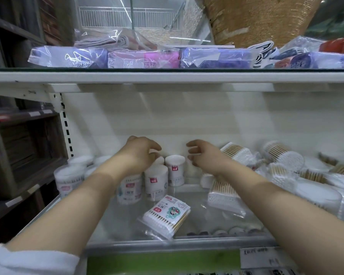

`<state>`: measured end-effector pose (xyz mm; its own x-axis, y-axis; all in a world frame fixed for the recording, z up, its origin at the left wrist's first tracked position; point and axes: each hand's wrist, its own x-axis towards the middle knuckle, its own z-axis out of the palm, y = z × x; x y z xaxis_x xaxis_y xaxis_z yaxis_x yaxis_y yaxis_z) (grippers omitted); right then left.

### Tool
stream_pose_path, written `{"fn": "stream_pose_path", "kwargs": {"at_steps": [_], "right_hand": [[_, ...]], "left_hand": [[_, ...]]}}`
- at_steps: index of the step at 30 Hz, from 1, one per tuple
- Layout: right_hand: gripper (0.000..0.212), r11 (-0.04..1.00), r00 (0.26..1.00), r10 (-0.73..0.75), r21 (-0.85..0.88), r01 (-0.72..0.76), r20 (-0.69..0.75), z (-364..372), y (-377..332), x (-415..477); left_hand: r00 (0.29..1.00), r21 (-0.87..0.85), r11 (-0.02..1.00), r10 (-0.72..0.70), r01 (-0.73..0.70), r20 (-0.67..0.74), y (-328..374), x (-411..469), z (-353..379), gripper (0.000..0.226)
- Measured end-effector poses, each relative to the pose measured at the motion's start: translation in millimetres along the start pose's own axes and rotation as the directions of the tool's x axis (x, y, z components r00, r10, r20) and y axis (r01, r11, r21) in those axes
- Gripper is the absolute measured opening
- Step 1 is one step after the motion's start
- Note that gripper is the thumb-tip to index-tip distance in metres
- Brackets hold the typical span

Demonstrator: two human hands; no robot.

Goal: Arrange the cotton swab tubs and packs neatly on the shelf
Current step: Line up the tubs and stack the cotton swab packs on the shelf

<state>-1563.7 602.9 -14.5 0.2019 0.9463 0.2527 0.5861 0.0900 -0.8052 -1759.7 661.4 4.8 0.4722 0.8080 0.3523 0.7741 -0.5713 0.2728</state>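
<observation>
Reaching deep at centre frame. The left hand curls over a blurred rear tub; grip or mere touch, cannot tell. The right hand is loosely curled and holds nothing, just right of the upright tub.

Risk: a forearm sweep would likely topple the close-packed tubs at centre left, or drag the flat pack toward the front lip.

Room: open glass between the tubs and the heaped packs at right. The upper shelf limits lift.

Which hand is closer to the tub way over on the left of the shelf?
Left. The left hand is right of that tub, over the middle tubs; the right hand is farther right, beyond them.
</observation>
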Motion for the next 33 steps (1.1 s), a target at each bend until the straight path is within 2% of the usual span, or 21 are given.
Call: {"fn": "stream_pose_path", "kwargs": {"at_steps": [3, 6, 11, 15, 17, 19, 21, 24, 27, 30, 33], "right_hand": [[0.038, 0.987, 1.000, -0.004, 0.159, 0.001, 0.016, -12, -17, -16], [0.040, 0.977, 0.999, -0.029, 0.210, 0.022, 0.031, -18, -24, -27], [0.043, 0.997, 0.998, -0.057, 0.053, 0.057, -0.005, -32, -28, -35], [0.043, 0.999, 0.998, -0.041, -0.016, 0.040, -0.046, -53, -34, -47], [0.039, 0.988, 0.992, -0.074, -0.143, 0.059, -0.099, -66, -35, -50], [0.034, 0.892, 0.982, -0.133, -0.447, 0.059, -0.134, -82, -36, -50], [0.043, 0.740, 0.984, -0.128, -0.673, 0.009, -0.127, -96, -33, -51], [0.054, 0.677, 0.988, -0.001, -0.727, -0.114, -0.155, -115, -30, -56], [0.058, 0.640, 0.982, 0.124, -0.745, -0.188, -0.142, -122, -30, -65], [0.056, 0.581, 0.969, 0.203, -0.780, -0.232, -0.138, -129, -30, -75], [0.048, 0.462, 0.942, 0.312, -0.846, -0.267, -0.127, -136, -26, -86]], "left_hand": [[0.996, -0.019, 0.996, 0.081, -0.081, -0.037, 4, -29, -12, 0.027], [0.987, 0.001, 0.987, 0.164, -0.164, 0.000, 10, -45, -4, 0.021], [0.995, 0.074, 0.992, 0.103, -0.103, 0.007, 5, -40, 15, 0.032], [0.994, 0.118, 0.987, 0.109, -0.106, -0.027, -5, -42, 17, 0.033], [0.996, 0.110, 0.991, 0.084, -0.080, -0.031, -5, -44, 16, 0.034], [0.995, 0.117, 0.989, 0.094, -0.091, -0.023, -2, -46, 14, 0.033], [0.994, 0.087, 0.990, 0.113, -0.112, -0.002, 0, -48, 11, 0.031], [0.985, 0.009, 0.986, 0.165, -0.164, -0.046, 4, -51, 5, 0.022], [0.976, 0.010, 0.981, 0.192, -0.191, -0.101, 11, -56, -1, 0.025], [0.959, -0.005, 0.965, 0.261, -0.263, -0.113, 17, -62, -4, 0.027], [0.956, -0.026, 0.959, 0.279, -0.282, -0.090, 27, -70, -3, 0.026]]}}
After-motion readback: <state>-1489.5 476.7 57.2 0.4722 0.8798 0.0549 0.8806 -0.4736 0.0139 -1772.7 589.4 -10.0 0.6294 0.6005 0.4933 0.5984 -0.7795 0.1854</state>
